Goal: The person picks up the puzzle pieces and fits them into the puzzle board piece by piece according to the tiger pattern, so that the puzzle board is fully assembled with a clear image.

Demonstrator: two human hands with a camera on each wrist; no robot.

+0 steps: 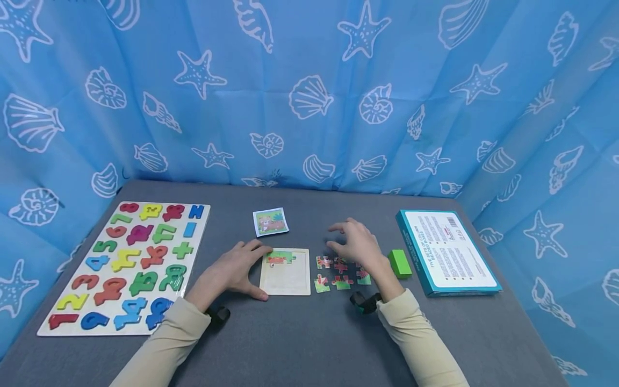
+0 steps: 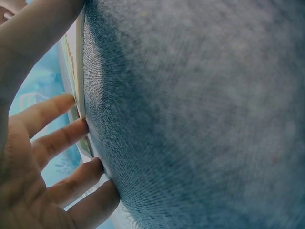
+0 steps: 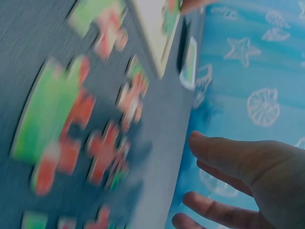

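A square wooden puzzle tray (image 1: 289,280) lies in the middle of the table, with joined jigsaw pieces (image 1: 281,257) along its top edge. Spread around the tray's left side is my left hand (image 1: 234,271), thumb low and fingertips at the upper corner. The left wrist view shows those fingers (image 2: 59,143) fairly straight against the thin tray edge and the cloth. Several loose red-and-green jigsaw pieces (image 1: 342,282) lie right of the tray. Above them hovers my right hand (image 1: 358,246), fingers relaxed and apart; the right wrist view shows nothing held and pieces (image 3: 52,114) below.
Behind the tray lies a small picture card (image 1: 271,222). A green block (image 1: 400,264) and a teal box (image 1: 452,252) are at the right. On the left is a board of coloured numbers (image 1: 116,231). A blue shell-patterned curtain (image 1: 309,123) hangs behind the table.
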